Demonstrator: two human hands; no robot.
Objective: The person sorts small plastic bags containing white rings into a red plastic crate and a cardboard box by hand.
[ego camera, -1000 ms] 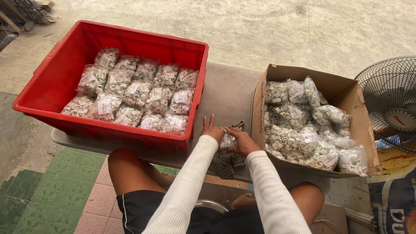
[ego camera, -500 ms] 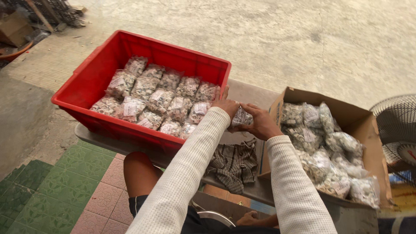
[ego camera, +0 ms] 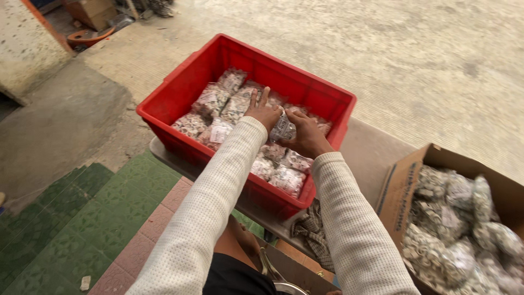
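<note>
One red crate (ego camera: 180,106), one cardboard box (ego camera: 401,186), two hands in the crate. Roughly a dozen little bags (ego camera: 212,99) showing in the crate; the box's pile is too jumbled to count.

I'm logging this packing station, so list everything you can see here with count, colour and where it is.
red crate: one, red plastic, on the table, centre of view.
packets in crate: many, clear bags of pale pieces, laid in rows in the red crate.
held packet: one, clear, over the crate, between both hands.
cardboard box: one, brown, at right on the table.
packets in box: many, clear, piled loosely in the cardboard box.
table: one, grey top, under crate and box.
checked cloth: one, grey-brown, hanging below the table edge.
tiled floor: green and reddish tiles, lower left.
left hand: on the held packet, white sleeve.
right hand: gripping the held packet, white sleeve.
</note>
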